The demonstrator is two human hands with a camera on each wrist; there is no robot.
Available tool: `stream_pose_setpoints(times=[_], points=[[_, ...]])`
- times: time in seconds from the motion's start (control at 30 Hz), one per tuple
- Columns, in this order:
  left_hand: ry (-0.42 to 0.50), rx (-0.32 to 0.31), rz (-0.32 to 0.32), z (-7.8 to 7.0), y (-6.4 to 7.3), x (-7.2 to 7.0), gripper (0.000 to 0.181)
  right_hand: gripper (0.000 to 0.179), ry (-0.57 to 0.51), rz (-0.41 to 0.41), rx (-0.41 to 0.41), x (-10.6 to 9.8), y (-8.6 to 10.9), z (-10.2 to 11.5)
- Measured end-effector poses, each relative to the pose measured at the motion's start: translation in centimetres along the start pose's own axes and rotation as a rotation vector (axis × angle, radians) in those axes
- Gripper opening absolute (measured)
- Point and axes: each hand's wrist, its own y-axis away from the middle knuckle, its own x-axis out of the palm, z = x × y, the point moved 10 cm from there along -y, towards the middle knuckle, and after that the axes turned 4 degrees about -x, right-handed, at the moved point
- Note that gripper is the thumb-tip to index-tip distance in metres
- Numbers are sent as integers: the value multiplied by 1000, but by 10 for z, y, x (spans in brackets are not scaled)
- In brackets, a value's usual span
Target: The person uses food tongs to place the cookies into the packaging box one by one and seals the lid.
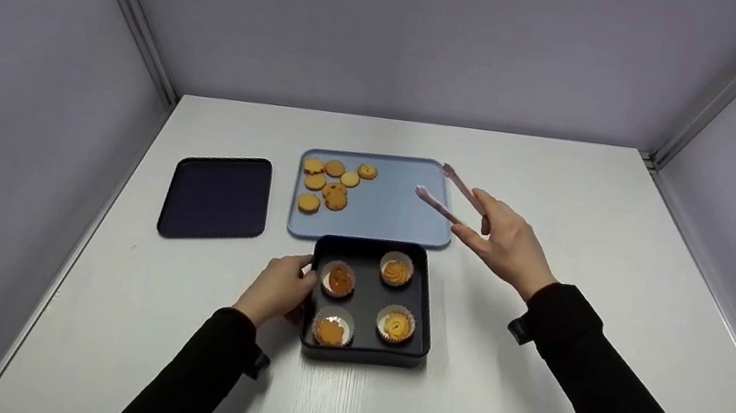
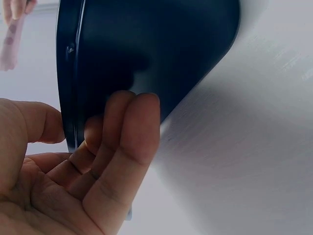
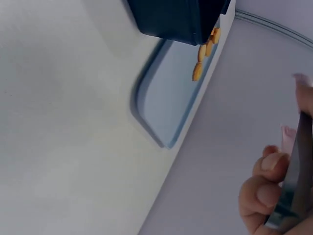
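Observation:
My left hand [image 1: 279, 288] grips the left wall of a dark square baking pan [image 1: 362, 332]. In the left wrist view the thumb lies at the pan's rim and the fingers press along its outer side. Inside the pan stand several paper cups, each with a cookie: a reddish-brown one [image 1: 340, 280], a swirl [image 1: 395, 271], a flower shape [image 1: 329, 331] and a round one [image 1: 397, 326]. My right hand [image 1: 510, 244] holds tongs [image 1: 439, 206] with pink tips spread apart, nothing between them, above the right end of a light blue tray [image 1: 388, 216].
Several cookies [image 1: 335, 198] lie on the left part of the blue tray, behind the pan. A dark flat tray [image 1: 216, 198] sits to the left on the white table [image 1: 104, 342]. Pale panels [image 1: 399, 38] enclose the table at the back and sides.

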Motion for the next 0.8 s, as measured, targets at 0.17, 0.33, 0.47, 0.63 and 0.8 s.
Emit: stream_pose_setpoints(times=[0.17, 0.33, 0.47, 0.63, 0.8], points=[[-4, 4, -8, 1, 0, 0, 49, 67, -29, -24, 176, 7, 7, -34], [15, 3, 0, 1, -1, 0, 50, 68, -21, -36, 308, 16, 13, -65], [20, -8, -2, 2, 0, -1, 51, 70, 9, -35, 369, 26, 14, -84], [29, -17, -4, 3, 0, -1, 51, 55, 78, -22, 391, 37, 11, -100], [-4, 11, -17, 1, -1, -1, 50, 34, 152, -48, 350, 41, 7, -107]])
